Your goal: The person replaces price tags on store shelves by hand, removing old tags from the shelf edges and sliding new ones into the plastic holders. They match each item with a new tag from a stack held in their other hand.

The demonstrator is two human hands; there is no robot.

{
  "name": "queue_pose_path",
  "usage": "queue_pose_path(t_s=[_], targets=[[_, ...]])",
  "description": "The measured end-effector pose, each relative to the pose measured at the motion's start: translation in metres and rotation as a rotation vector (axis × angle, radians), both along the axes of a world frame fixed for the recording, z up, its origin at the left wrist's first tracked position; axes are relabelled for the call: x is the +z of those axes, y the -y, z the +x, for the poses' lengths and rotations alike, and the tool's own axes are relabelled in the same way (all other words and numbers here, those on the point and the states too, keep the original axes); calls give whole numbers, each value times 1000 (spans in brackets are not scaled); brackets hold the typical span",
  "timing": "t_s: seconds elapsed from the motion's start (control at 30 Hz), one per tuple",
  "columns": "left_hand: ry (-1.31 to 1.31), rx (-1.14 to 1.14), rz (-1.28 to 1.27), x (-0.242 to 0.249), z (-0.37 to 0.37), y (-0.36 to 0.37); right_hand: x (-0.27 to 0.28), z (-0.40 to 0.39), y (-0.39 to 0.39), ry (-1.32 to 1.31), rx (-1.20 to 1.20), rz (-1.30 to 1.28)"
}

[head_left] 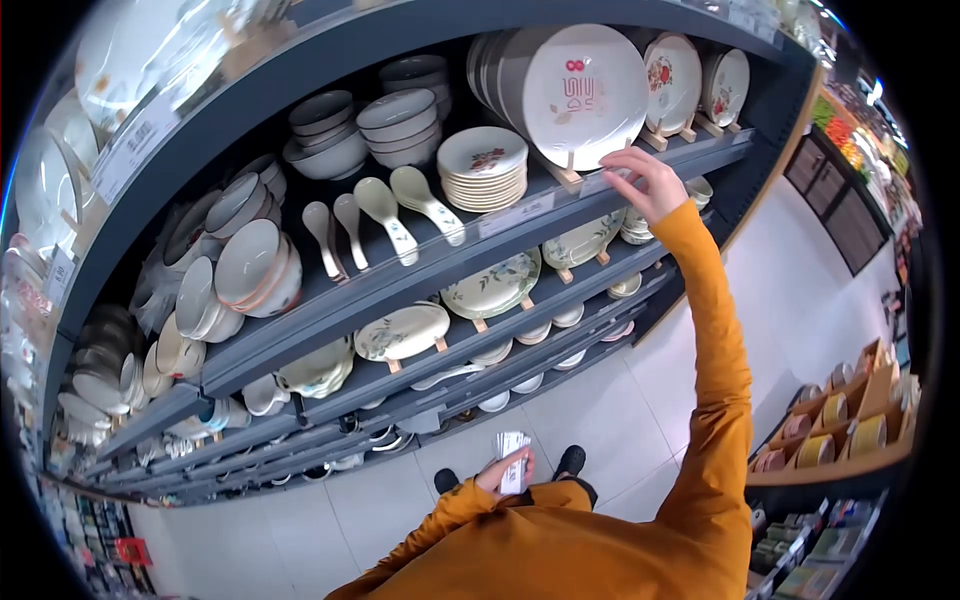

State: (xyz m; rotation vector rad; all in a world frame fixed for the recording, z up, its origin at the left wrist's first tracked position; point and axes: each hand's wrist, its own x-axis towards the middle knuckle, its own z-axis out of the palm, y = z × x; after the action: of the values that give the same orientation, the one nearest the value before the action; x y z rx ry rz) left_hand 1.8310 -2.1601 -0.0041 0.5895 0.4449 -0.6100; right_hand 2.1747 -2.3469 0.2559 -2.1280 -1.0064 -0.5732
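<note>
My right hand (645,183) is raised at the shelf edge, just below the large white plate (585,97) with a red design. Its fingers are bent and spread a little, and no held object shows between them. My left hand (507,470) is low in front of my body, closed around a bundle of white printed labels (513,462). Left of my right hand, a price tag (517,214) sits on the shelf rail, under a stack of small flowered plates (483,168). White spoons (385,215) lie further left along the same shelf.
Bowls (255,265) fill the shelf's left part, with oval platters (402,332) on the tier below. Two smaller upright plates (672,80) stand at the right end. A wooden display bin (840,425) is on the right, and my feet are on the tiled floor (340,515).
</note>
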Motion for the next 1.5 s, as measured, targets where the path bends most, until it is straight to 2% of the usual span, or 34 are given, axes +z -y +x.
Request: queue_pose_path(t_s=[0.13,0.23,0.27,0.37,0.4,0.5,0.53,0.63,0.7,0.73,0.8,0.87,0.9,1.0,1.03,1.07,1.13,1.17,1.23,1.27,1.37,1.5], targets=[[5,185,-63,14,36,63,4,37,12,-189,168,-61],[18,256,-73,26,51,94,21,41,13,-181,271,-131],[32,277,-61,27,56,99,19,49,13,-105,329,-128],[61,369,-32,33,67,108,31,53,10,-467,396,-86],[78,408,-29,34,69,110,33,57,9,-505,428,-73],[194,498,37,35,72,107,35,59,12,-521,426,34],[238,552,65,44,74,106,33,55,15,-404,453,142],[392,699,220,86,78,98,24,18,36,-572,398,326],[532,871,345,111,93,104,-19,-19,40,-751,457,355],[653,774,344,104,92,98,-47,-43,40,-957,496,349],[566,723,333,100,93,101,-117,-87,34,-1076,576,192],[592,677,406,98,97,104,-146,-123,33,-1355,634,104],[522,740,418,95,97,105,-153,-128,32,-1475,656,89],[358,854,294,88,84,104,-96,-110,32,-1271,755,8],[325,883,285,90,80,107,-92,-94,32,-1149,785,10],[324,862,308,86,75,107,-76,-83,29,-1026,708,-7],[315,831,237,88,73,110,-42,-59,9,-542,522,18],[308,816,206,89,70,112,-30,-46,-6,-267,505,153],[237,739,230,85,64,119,2,-27,-33,-59,264,60],[224,740,227,82,63,123,-6,-14,-44,67,228,57],[203,749,194,77,56,128,5,0,-47,-295,322,-120],[182,806,167,73,53,128,-5,0,-42,-418,410,192]])
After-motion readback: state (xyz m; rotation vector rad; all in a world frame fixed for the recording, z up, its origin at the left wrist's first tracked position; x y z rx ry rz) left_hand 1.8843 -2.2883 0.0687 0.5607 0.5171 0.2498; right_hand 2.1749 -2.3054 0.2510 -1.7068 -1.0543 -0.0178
